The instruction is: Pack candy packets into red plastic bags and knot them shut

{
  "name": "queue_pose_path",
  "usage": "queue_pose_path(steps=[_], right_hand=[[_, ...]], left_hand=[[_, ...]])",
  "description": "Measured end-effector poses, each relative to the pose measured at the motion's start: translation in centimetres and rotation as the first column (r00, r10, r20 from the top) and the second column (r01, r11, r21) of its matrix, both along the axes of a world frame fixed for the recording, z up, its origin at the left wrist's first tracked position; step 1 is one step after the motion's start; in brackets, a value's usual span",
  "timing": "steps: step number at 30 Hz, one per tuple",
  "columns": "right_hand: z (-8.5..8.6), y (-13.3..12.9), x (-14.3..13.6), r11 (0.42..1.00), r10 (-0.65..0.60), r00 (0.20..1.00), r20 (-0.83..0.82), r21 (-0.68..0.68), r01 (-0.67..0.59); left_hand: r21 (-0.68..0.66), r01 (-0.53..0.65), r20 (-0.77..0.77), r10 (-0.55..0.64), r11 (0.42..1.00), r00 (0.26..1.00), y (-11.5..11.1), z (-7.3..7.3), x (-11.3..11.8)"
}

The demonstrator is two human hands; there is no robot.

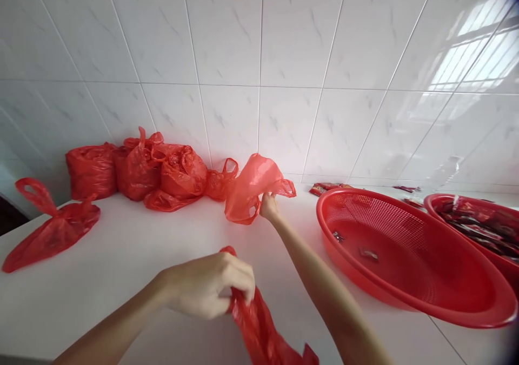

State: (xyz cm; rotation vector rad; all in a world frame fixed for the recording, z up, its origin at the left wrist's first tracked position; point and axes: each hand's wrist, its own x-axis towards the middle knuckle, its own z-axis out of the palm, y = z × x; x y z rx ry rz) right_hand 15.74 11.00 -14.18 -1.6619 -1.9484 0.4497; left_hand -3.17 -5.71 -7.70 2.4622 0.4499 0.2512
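At the lower middle, my left hand (211, 286) is closed around a bunched red plastic bag (265, 327) that trails down past the bottom edge of the picture. My right hand (268, 205) reaches farther out and grips another red plastic bag (255, 184), thin, see-through and puffed up, near its handles. That bag is over the white counter, close to the tiled wall. Beside it on the left sits a small red bag (221, 181) with its handle loop up. The fingertips of both hands are partly hidden.
Several stuffed red bags (184, 173) line the wall at left. A flat red bag (52, 230) lies at the far left. On the right, a large red basket (365, 281) contains small packets, and a second basket (433, 198) holds many. Loose packets (324, 187) lie behind them.
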Motion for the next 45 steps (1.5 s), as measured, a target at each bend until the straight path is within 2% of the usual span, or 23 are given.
queue_pose_path(steps=[2,3,6,8,9,11,13,15,21,25,28,31,35,39,42,43,45], right_hand=[[-0.1,-0.2,0.9,1.0,0.02,1.0,-0.012,-0.023,-0.02],[0.0,-0.6,1.5,0.998,0.045,0.999,-0.02,-0.034,-0.045],[0.4,-2.9,3.2,0.987,0.149,0.987,-0.062,-0.054,-0.153],[0.8,-5.1,4.3,0.972,0.226,0.969,-0.101,-0.044,-0.231],[1.0,-6.3,4.7,0.964,0.26,0.958,-0.121,-0.028,-0.265],[1.0,-8.5,5.6,0.948,0.317,0.934,-0.163,0.059,-0.312],[0.4,-10.3,6.2,0.947,0.305,0.942,-0.137,0.15,-0.285],[-0.6,-11.5,6.6,0.939,0.295,0.954,-0.062,0.203,-0.277],[-4.1,-12.8,6.8,0.911,0.336,0.936,0.107,0.215,-0.352],[-5.0,-12.5,7.6,0.924,0.333,0.936,0.117,0.156,-0.348],[-4.9,-12.1,8.4,0.978,0.163,0.987,0.004,0.129,-0.162],[-4.7,-11.8,8.8,0.991,-0.029,0.997,-0.077,0.126,0.039],[-4.7,-11.9,8.5,0.979,-0.126,0.976,-0.177,0.137,0.151],[-4.8,-11.7,8.6,0.967,-0.184,0.945,-0.269,0.123,0.223],[-4.6,-11.9,8.5,0.947,-0.173,0.957,-0.234,0.226,0.227],[-4.5,-12.1,8.2,0.933,-0.131,0.972,-0.197,0.307,0.188],[-4.2,-12.7,7.3,0.881,0.01,0.998,-0.069,0.472,0.024]], left_hand=[[0.133,-0.144,0.044,0.139,0.981,0.989,0.8,0.0,-0.7],[0.215,-0.217,0.09,0.202,0.952,0.975,1.3,-0.2,-0.9],[0.442,-0.42,0.257,0.336,0.793,0.906,2.8,-1.4,-1.1],[0.521,-0.453,0.276,0.36,0.724,0.891,3.5,-2.4,-0.8],[0.531,-0.434,0.247,0.358,0.728,0.901,3.8,-2.9,-0.5],[0.494,-0.368,0.15,0.34,0.787,0.928,4.1,-3.7,0.1],[0.401,-0.328,0.075,0.326,0.855,0.942,4.3,-4.3,0.9],[0.312,-0.334,0.04,0.339,0.889,0.94,4.6,-4.9,1.7],[0.268,-0.463,-0.018,0.485,0.845,0.874,6.1,-7.7,2.7],[0.209,-0.501,-0.122,0.531,0.84,0.839,6.9,-9.5,2.0],[0.193,-0.511,-0.115,0.536,0.838,0.836,7.5,-10.3,1.1],[0.198,-0.511,-0.149,0.541,0.836,0.828,7.9,-10.6,0.0],[0.137,-0.532,-0.262,0.548,0.836,0.795,8.0,-10.6,-1.2],[0.107,-0.528,-0.281,0.535,0.843,0.797,7.8,-10.2,-1.6],[0.126,-0.552,-0.277,0.563,0.824,0.778,7.8,-10.0,-1.7],[0.134,-0.564,-0.277,0.578,0.815,0.768,7.8,-10.1,-1.7],[0.144,-0.582,-0.271,0.598,0.8,0.754,7.9,-10.3,-1.6]])
